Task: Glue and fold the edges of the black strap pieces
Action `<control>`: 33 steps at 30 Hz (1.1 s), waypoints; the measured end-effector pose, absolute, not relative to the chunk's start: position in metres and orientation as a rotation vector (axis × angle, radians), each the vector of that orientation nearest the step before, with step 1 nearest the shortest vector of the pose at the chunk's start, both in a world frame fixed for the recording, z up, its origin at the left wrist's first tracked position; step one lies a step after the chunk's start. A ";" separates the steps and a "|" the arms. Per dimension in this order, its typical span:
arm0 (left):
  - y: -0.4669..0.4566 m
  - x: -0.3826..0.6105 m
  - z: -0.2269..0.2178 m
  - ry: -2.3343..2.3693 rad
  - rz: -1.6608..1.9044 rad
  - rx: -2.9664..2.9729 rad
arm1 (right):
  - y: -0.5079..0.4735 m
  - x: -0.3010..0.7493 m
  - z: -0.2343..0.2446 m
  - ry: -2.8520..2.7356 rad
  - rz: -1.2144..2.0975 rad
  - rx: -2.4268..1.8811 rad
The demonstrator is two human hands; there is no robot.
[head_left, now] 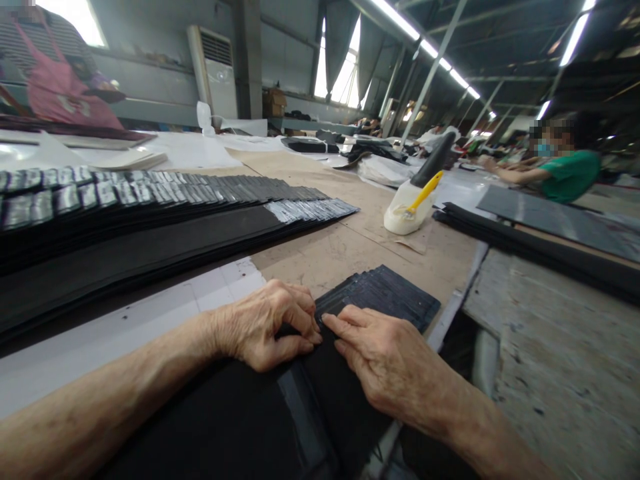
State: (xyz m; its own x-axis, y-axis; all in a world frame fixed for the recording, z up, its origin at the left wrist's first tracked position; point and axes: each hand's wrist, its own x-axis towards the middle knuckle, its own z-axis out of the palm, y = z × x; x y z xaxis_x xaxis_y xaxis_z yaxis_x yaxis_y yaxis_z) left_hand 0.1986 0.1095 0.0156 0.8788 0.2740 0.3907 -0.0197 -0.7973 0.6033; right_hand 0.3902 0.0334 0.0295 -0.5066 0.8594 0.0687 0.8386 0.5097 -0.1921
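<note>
Black flat sheets, fabric or leather by their look, lie in front of me; the top black sheet (340, 387) reaches toward the lower edge of the view. My left hand (277, 327) pinches at this sheet's far edge, thumb against the fingers. Close beside it, my right hand (385, 353) lies on the same sheet with its fingers stretched forward and pressing down. Just past my fingertips is a fanned stack of black pieces (395, 293) with shiny end strips. A glossy strip (303, 413) crosses the black material below my left hand.
Long stacks of black strips (125, 247) with shiny ends fill the left. A white container (397, 210) with a yellow-handled brush (425, 190) stands ahead on the brown board (300, 250). Black sheets (540, 247) lie at right. Two people (570, 173) (55, 73) are across the tables.
</note>
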 end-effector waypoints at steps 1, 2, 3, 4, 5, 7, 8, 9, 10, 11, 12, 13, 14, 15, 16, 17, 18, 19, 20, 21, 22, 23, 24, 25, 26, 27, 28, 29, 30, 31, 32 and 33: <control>0.110 0.199 0.015 0.174 0.630 2.424 | 0.034 0.390 0.031 -2.603 0.192 -1.475; 0.110 0.199 0.015 0.166 0.634 2.425 | 0.035 0.389 0.032 -2.610 0.191 -1.480; 0.110 0.199 0.015 0.162 0.637 2.426 | 0.035 0.389 0.033 -2.609 0.196 -1.484; 0.110 0.199 0.016 0.160 0.637 2.427 | 0.035 0.389 0.033 -2.597 0.206 -1.484; 0.110 0.199 0.016 0.159 0.635 2.427 | 0.035 0.390 0.032 -2.576 0.224 -1.478; 0.110 0.199 0.017 0.159 0.632 2.425 | 0.035 0.392 0.028 -2.508 0.266 -1.460; 0.110 0.199 0.017 0.156 0.631 2.424 | 0.034 0.394 0.025 -2.468 0.280 -1.453; 0.109 0.199 0.018 0.154 0.629 2.426 | 0.033 0.396 0.022 -2.432 0.288 -1.450; 0.109 0.199 0.018 0.153 0.628 2.429 | 0.032 0.397 0.019 -2.405 0.294 -1.450; 0.109 0.199 0.018 0.152 0.628 2.431 | 0.031 0.398 0.018 -2.391 0.298 -1.449; 0.109 0.199 0.018 0.153 0.630 2.431 | 0.031 0.399 0.017 -2.389 0.298 -1.446; 0.108 0.199 0.018 0.155 0.633 2.428 | 0.030 0.399 0.017 -2.399 0.297 -1.444; 0.108 0.199 0.018 0.159 0.636 2.425 | 0.030 0.399 0.018 -2.418 0.292 -1.441; 0.108 0.199 0.017 0.164 0.637 2.424 | 0.030 0.397 0.020 -2.441 0.284 -1.441; 0.108 0.199 0.017 0.168 0.635 2.424 | 0.031 0.396 0.023 -2.468 0.273 -1.445; 0.108 0.199 0.017 0.170 0.631 2.425 | 0.031 0.393 0.025 -2.498 0.259 -1.457; 0.108 0.199 0.016 0.173 0.626 2.427 | 0.031 0.392 0.028 -2.524 0.246 -1.478; 0.109 0.199 0.016 0.176 0.619 2.429 | 0.032 0.390 0.029 -2.542 0.235 -1.499; 0.109 0.199 0.016 0.179 0.616 2.431 | 0.032 0.389 0.030 -2.550 0.231 -1.514; 0.109 0.199 0.016 0.182 0.614 2.431 | 0.032 0.389 0.029 -2.542 0.231 -1.516; 0.109 0.199 0.016 0.185 0.614 2.432 | 0.031 0.390 0.027 -2.511 0.234 -1.509; 0.109 0.199 0.017 0.184 0.615 2.432 | 0.030 0.392 0.025 -2.460 0.238 -1.495; 0.110 0.199 0.017 0.181 0.618 2.430 | 0.029 0.394 0.022 -2.401 0.245 -1.477; 0.109 0.199 0.017 0.173 0.623 2.427 | 0.027 0.396 0.018 -2.345 0.253 -1.459; 0.109 0.199 0.017 0.165 0.627 2.425 | 0.025 0.399 0.015 -2.300 0.257 -1.445; 0.109 0.199 0.018 0.161 0.629 2.425 | 0.023 0.401 0.013 -2.276 0.253 -1.430; 0.109 0.199 0.018 0.161 0.629 2.425 | 0.021 0.402 0.011 -2.279 0.244 -1.415; 0.109 0.199 0.018 0.164 0.629 2.427 | 0.019 0.402 0.011 -2.306 0.227 -1.398; 0.108 0.199 0.017 0.168 0.629 2.428 | 0.018 0.401 0.012 -2.351 0.207 -1.385; 0.108 0.199 0.017 0.170 0.631 2.427 | 0.018 0.400 0.014 -2.408 0.186 -1.380; 0.108 0.199 0.017 0.172 0.633 2.426 | 0.017 0.398 0.016 -2.469 0.164 -1.385; 0.108 0.199 0.017 0.169 0.633 2.425 | 0.017 0.396 0.018 -2.532 0.146 -1.391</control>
State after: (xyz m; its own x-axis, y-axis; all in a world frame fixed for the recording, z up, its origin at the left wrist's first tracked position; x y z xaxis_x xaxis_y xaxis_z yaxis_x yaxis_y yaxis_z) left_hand 0.1990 0.1076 0.0167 0.8770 0.2660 0.4001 -0.0306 -0.8001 0.5991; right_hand 0.3956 0.0174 0.0185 -0.5138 0.8414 0.1674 0.8165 0.5395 -0.2053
